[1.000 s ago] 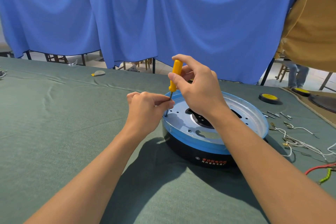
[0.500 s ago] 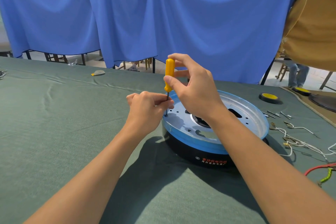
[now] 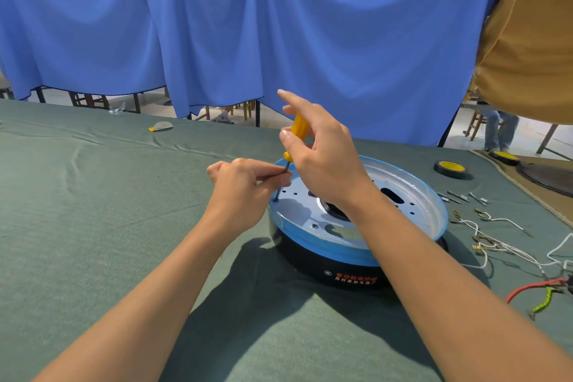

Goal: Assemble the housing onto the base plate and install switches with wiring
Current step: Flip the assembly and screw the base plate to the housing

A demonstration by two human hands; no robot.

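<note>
A round black housing [image 3: 347, 270] lies on the green cloth with a silver, blue-rimmed base plate [image 3: 412, 192] on top of it. My right hand [image 3: 325, 158] holds the yellow handle of a small screwdriver [image 3: 299, 127] between thumb and fingers, index finger raised. The tip stands in a hole near the plate's left edge. My left hand [image 3: 242, 189] pinches the thin metal shaft just above the plate. The screw itself is hidden by my fingers.
White wires with terminals [image 3: 483, 242] and red and green leads [image 3: 539, 295] lie right of the housing. Small metal parts [image 3: 462, 197] and a black-yellow tape roll [image 3: 451, 168] sit behind them. A person in a mustard top [image 3: 533, 40] stands at the far right.
The screwdriver has shifted slightly left and stands more upright. My right fingers have loosened and shifted around the handle, the index finger now lifted. My left hand has stayed on the shaft.
</note>
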